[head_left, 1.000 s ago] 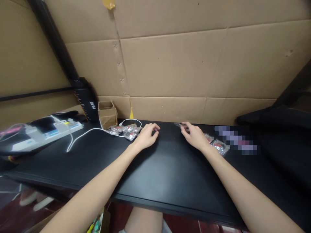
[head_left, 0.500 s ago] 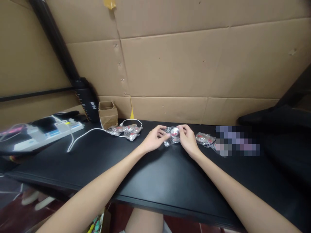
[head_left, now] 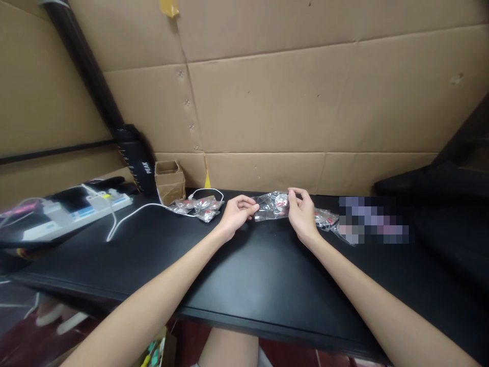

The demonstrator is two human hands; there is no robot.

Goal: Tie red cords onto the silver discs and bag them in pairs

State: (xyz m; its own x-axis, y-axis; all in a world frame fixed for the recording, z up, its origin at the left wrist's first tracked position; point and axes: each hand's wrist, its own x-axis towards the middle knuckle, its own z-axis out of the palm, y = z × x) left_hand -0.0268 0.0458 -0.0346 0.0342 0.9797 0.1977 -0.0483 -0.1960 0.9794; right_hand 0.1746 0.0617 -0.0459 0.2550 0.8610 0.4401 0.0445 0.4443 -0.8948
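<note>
A clear plastic bag (head_left: 269, 206) is stretched between my two hands above the black table (head_left: 252, 285). Inside its right part sits a round, silvery piece with a red mark, too small to name. My left hand (head_left: 239, 216) pinches the bag's left edge between thumb and fingers. At the other end my right hand (head_left: 303, 211) is closed on the bag beside the round piece, partly covering it. Similar clear packets (head_left: 204, 206) lie in a small pile to the left, and more packets (head_left: 325, 219) lie just right of my right hand.
A small open cardboard box (head_left: 170, 181) stands behind the left pile. White cables run from there to a white power strip (head_left: 76, 216) at the left. Cardboard panels (head_left: 267, 112) wall off the back. A dark fabric item (head_left: 446, 214) occupies the right end.
My hands have moved apart, and the crumpled bag between them is now drawn out flatter and wider. My right hand has shifted slightly right and up, my left slightly left.
</note>
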